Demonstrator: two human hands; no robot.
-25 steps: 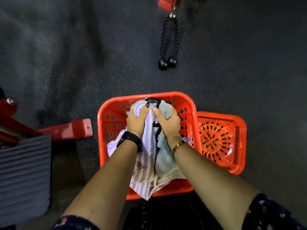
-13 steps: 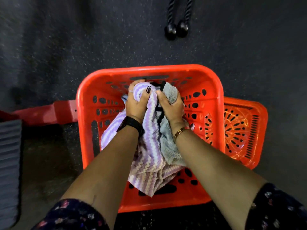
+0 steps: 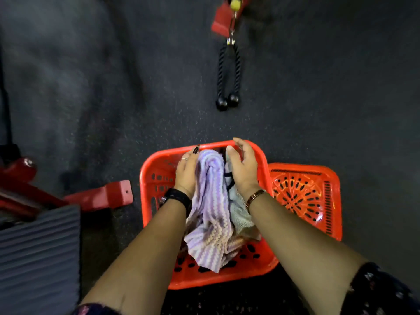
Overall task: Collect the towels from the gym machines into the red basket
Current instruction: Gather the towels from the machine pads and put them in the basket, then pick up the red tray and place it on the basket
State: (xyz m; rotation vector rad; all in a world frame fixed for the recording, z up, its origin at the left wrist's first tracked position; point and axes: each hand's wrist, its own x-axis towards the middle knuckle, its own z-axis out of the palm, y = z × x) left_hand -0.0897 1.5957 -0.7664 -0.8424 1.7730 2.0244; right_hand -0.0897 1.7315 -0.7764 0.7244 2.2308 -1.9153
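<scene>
A: Which step is this?

B: Loading, I'd say. The towels (image 3: 210,208), a purple zigzag one and a grey one bunched together, hang down into the red basket (image 3: 154,178), which sits on the floor (image 3: 136,87) in the near middle. Their lower folds lie on the basket's near side.

A: And the hands?

B: The left hand (image 3: 186,173) lies against the left side of the bundle, fingers curled round its top, so it holds the purple towel. The right hand (image 3: 242,169) is at the bundle's right, over the basket's far rim, fingers spread and loosely arched. It looks to touch the grey cloth at the palm, but I cannot tell whether it grips anything.

A: So what does the next move call for?

B: Probably just letting go with the left and pushing the heap down, so nothing trails over the rim. Cloth is soft, so no care is needed.

A: Anything else around?

B: A second basket (image 3: 304,196) lies just right of the first, touching it. A rope handle (image 3: 228,76) hangs farther off, a red machine foot (image 3: 106,194) lies left.
</scene>
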